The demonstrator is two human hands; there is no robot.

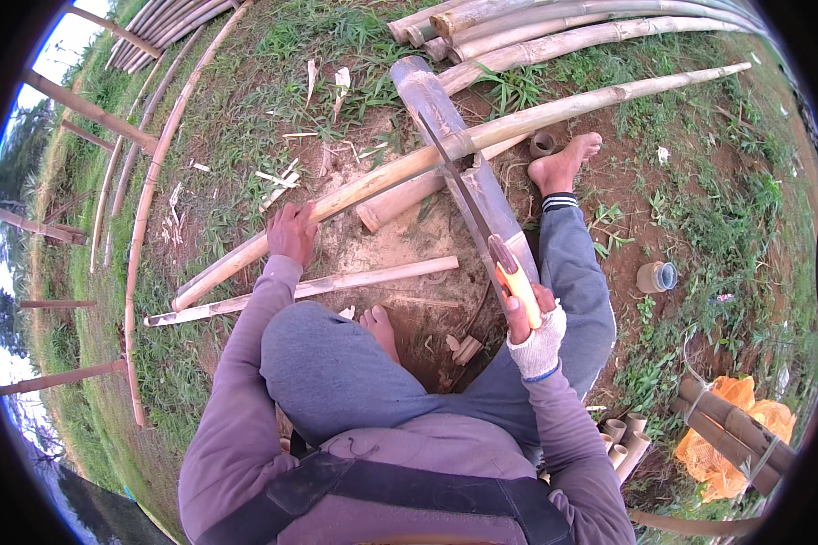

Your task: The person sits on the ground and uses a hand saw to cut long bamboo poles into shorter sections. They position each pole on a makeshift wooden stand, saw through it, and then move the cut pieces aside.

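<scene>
"What's on your feed?"

"I see a long pole [382,179] lying across a thick log [432,100], nearer the log's far end. A saw [468,195] crosses it there; I can't tell whether the teeth bite."

"And the hands?"

"My left hand [293,233] curls over the pole's near-left stretch; my right hand [538,322], partly gloved, grips the saw. I'd press the pole down firmly and draw long, straight strokes."

"Anything in the way?"

"A pile of poles [554,41] by the log's far end; a shorter piece [386,209] close alongside, which might foul the blade; a bare foot [559,166] near the log's right edge; a jar [656,276] farther right."
</scene>
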